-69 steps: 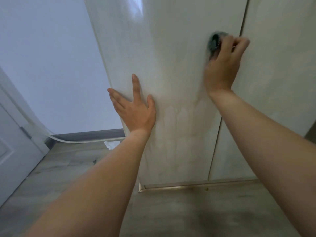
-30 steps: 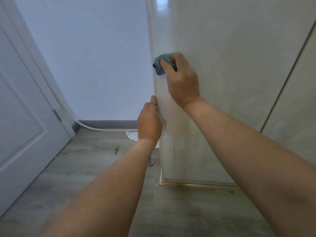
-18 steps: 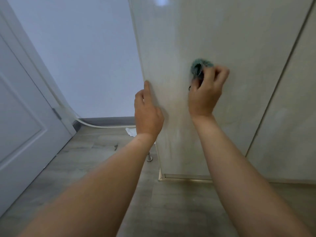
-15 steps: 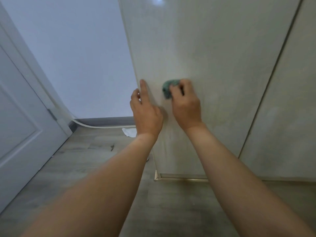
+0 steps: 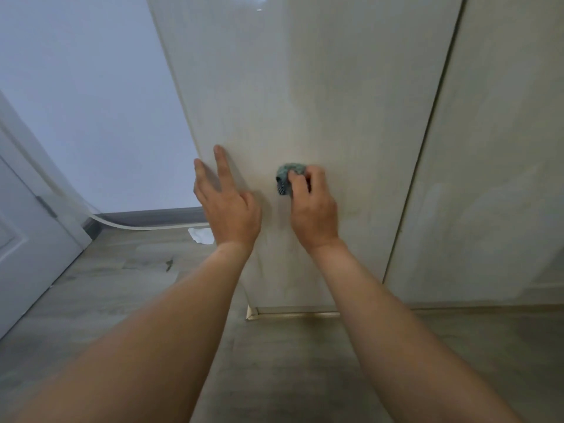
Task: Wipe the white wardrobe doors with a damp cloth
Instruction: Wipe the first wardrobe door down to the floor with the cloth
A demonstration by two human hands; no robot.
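The white wardrobe door [image 5: 305, 87] stands upright straight ahead, its left edge free and its right edge meeting a second door [image 5: 494, 148] at a thin dark vertical seam. A small balled blue-green cloth [image 5: 287, 178] is pressed to the lower middle of the near door, with the right hand [image 5: 314, 209] bunched around it; that grip is closed on the cloth, fingertips curled over its top, so only the upper left part of the wad shows. The left hand [image 5: 229, 206] lies just beside it to the left, fingers straight and slightly spread, seemingly laid flat against the panel near the door's free edge and holding nothing. It looks like a brace to steady the door, though actual contact of the palm cannot be confirmed.

The relation that matters: the door's long axis runs vertically, and most of its visible surface lies above and to the right of the cloth, towards the seam. Faint streaks show on the panel below the hands, above the brass-coloured strip [image 5: 293, 314] at the base. The right hand is the one with the cloth, so any stroke is its job; a sweep to the left meets the left hand almost at once, whereas rightwards and upwards the way is open. The second door seems not yet reached. A white scrap [image 5: 201, 235] lies on the grey wooden floor [image 5: 106, 285] by the wall.
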